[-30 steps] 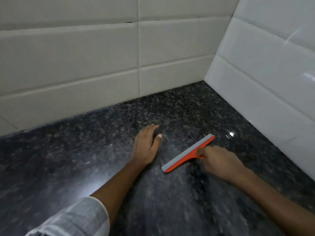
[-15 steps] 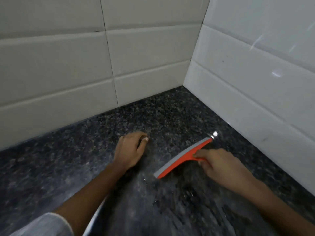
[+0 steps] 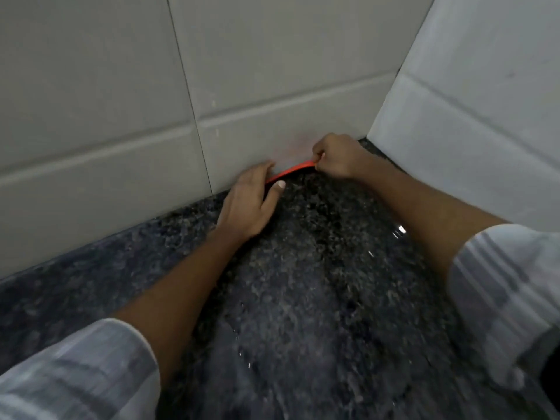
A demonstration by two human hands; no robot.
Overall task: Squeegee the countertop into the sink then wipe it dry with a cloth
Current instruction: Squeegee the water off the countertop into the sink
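Observation:
An orange squeegee [image 3: 290, 171] lies along the foot of the back wall, near the corner of the dark speckled countertop [image 3: 303, 298]. Only a thin orange strip of it shows between my hands. My right hand [image 3: 338, 156] is closed on its right end. My left hand [image 3: 253, 204] lies flat on the counter with fingers apart, its fingertips at the squeegee's left end and against the wall. Water streaks and droplets glisten on the counter between my forearms. No sink and no cloth are in view.
Grey tiled wall [image 3: 121, 116] runs along the back; a white tiled wall [image 3: 485, 101] closes the right side, and they meet in a corner just behind my right hand. Striped sleeves cover both upper forearms.
Both hands have moved forward from the middle of the counter to the back wall. The squeegee went with my right hand and now sits against the wall's foot.

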